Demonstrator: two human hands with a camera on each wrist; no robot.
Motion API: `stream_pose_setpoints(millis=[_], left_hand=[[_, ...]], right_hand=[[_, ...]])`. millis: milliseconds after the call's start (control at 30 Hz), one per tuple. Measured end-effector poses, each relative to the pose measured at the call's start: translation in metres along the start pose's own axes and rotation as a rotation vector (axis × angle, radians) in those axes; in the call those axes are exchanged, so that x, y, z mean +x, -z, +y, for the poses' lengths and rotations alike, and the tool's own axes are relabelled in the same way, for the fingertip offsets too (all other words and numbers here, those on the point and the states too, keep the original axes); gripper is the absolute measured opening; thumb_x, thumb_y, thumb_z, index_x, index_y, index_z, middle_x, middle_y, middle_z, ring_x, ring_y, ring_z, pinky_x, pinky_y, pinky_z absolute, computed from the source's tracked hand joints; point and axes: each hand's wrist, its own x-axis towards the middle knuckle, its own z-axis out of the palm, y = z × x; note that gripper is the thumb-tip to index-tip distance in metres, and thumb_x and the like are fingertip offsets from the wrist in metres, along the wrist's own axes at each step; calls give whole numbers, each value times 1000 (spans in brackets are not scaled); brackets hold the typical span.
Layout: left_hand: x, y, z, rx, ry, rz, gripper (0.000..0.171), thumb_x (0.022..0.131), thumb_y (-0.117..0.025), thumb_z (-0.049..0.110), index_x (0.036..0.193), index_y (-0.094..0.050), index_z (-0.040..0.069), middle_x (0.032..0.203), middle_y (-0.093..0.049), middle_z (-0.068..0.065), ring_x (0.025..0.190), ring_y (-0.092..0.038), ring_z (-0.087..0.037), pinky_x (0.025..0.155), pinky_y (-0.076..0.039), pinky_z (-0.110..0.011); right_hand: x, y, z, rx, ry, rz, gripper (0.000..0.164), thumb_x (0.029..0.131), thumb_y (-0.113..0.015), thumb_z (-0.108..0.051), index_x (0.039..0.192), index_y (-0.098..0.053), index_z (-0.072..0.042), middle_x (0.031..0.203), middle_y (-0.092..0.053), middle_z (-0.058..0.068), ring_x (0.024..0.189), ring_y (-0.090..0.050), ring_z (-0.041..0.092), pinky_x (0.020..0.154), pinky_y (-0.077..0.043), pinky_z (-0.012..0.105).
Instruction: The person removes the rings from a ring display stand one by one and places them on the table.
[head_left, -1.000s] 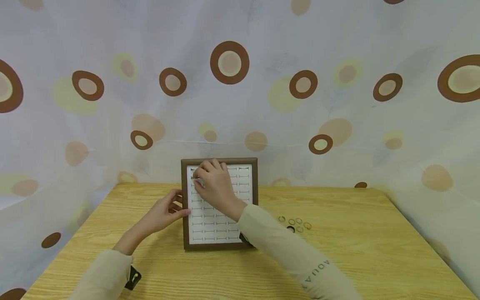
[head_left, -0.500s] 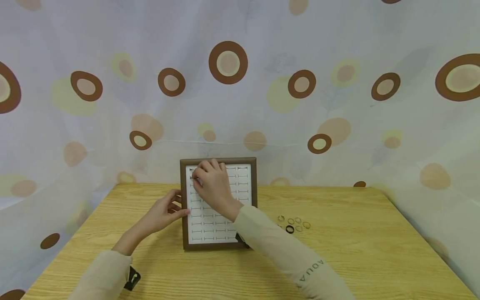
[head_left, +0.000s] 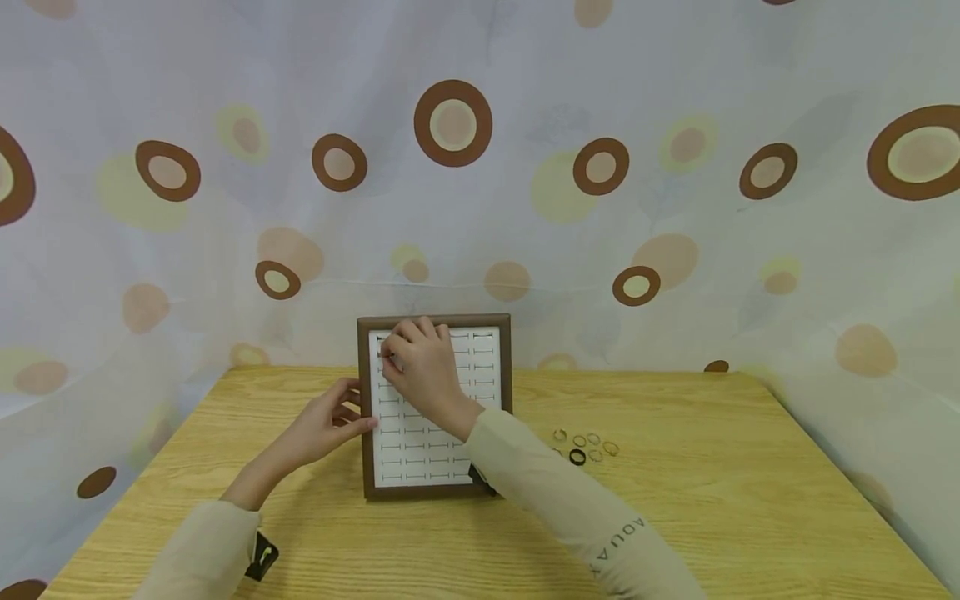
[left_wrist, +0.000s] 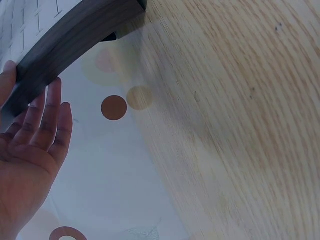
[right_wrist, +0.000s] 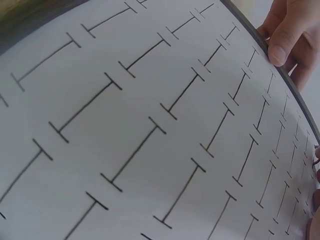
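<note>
A ring display board [head_left: 507, 367] with a brown frame and a white slotted face stands upright on the table. My left hand [head_left: 318, 429] grips its left edge, thumb on the front and fingers behind, as the left wrist view also shows with the frame edge [left_wrist: 60, 60]. My right hand [head_left: 429, 367] pinches a small ring at a slot near the top left of the face, mostly hidden by the fingers. In the right wrist view the thin curve of that ring [right_wrist: 317, 161] shows at the right edge, and the slots [right_wrist: 185, 195] run in rows.
Several loose rings [head_left: 595, 456], one of them a thicker black ring [head_left: 577, 457], lie on the wooden table [head_left: 712, 483] right of the board. A patterned curtain [head_left: 510, 225] hangs behind the table. My right forearm crosses the board's lower right.
The right forearm has shifted slightly left, showing more of the black ring. The right fingers work at the same upper-left slot, and the left hand keeps its grip on the board.
</note>
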Motion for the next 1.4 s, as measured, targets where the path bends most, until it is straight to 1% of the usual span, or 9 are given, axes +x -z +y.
stream_pose_setpoints(millis=[500,800,967,1100,1233,1400], left_hand=[[1,0,1,-3,-9,0,54,86,-64,21,128,-38,-1,111,-56,-19,88,-63,-23,73,-51,-29],[1,0,2,2,-16,2,53,86,-64,22,127,-39,0,110,-57,-18,87,-63,-21,73,-51,-27],[1,0,1,12,-14,7,52,86,-64,21,126,-39,-1,110,-57,-19,87,-63,-22,72,-51,-28],[1,-1,0,22,-11,15,52,86,-64,19,126,-39,-2,109,-57,-18,86,-63,-22,72,-52,-29],[1,-1,-1,26,-10,22,52,85,-65,20,126,-39,-2,108,-58,-18,86,-63,-21,72,-52,-28],[2,-2,-1,23,-8,24,52,85,-65,22,124,-41,-2,107,-58,-18,85,-63,-20,72,-51,-27]], right_hand=[[0,8,1,2,24,-20,4,79,-68,-21,77,-64,-20,87,-60,-7,84,-49,12,69,-33,28],[3,14,0,90,29,-15,5,77,-69,-20,79,-64,-20,88,-61,-7,83,-50,13,69,-33,27],[5,23,0,142,39,-7,7,75,-70,-17,78,-64,-19,89,-61,-5,86,-51,14,69,-34,27],[3,32,4,162,38,-21,9,74,-71,-15,77,-63,-17,88,-61,-4,87,-51,14,69,-35,27],[-2,41,11,168,30,-32,9,74,-71,-14,76,-63,-17,88,-61,-5,87,-51,13,69,-35,28],[-14,54,21,183,13,-25,8,74,-69,-12,75,-63,-16,86,-61,-5,82,-49,14,69,-37,29]])
